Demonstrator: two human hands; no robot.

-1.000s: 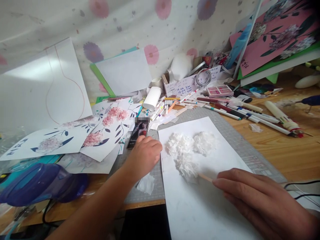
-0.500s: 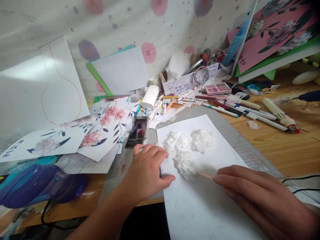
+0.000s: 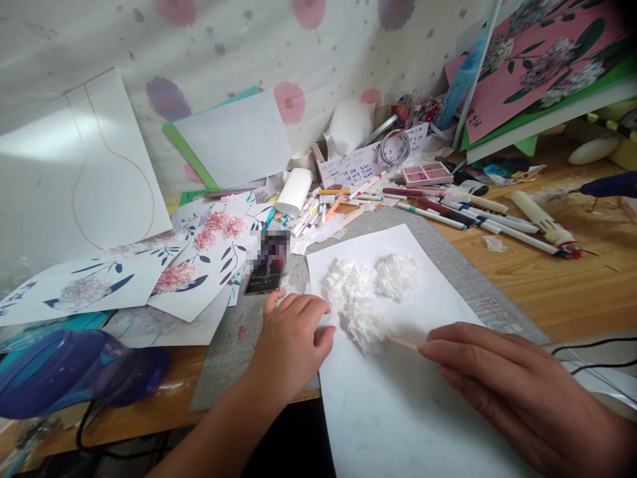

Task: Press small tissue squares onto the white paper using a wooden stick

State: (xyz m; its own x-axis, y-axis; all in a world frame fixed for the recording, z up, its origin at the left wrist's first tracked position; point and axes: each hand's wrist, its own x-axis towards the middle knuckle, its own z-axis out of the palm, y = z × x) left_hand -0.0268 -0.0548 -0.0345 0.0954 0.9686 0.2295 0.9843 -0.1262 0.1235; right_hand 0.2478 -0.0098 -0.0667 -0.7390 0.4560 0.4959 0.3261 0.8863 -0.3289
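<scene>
A white sheet of paper (image 3: 398, 411) lies in front of me. On its upper half sit clusters of crinkled white tissue-paper petals (image 3: 365, 322), with a rounder cluster (image 3: 398, 275) at the right. My right hand (image 3: 492, 378) pinches a thin flat wooden stick (image 3: 404, 344); its tip meets the lower right edge of the lowest cluster. At the sheet's left edge is my left hand (image 3: 296, 338), palm down, fingers bent and thumb a little apart from the index finger. I see nothing in it, though its palm side is hidden.
A grey cutting mat (image 3: 229, 352) lies under the sheet. A phone (image 3: 267, 265) rests beyond my left hand. Several markers (image 3: 438, 216) and a glue gun (image 3: 607, 186) are at the right. Flower pictures (image 3: 199, 259) and a purple object (image 3: 74, 372) occupy the left.
My left thumb has drawn up closer to the index finger. The right hand keeps the stick at the same cluster. The whole view has shifted slightly.
</scene>
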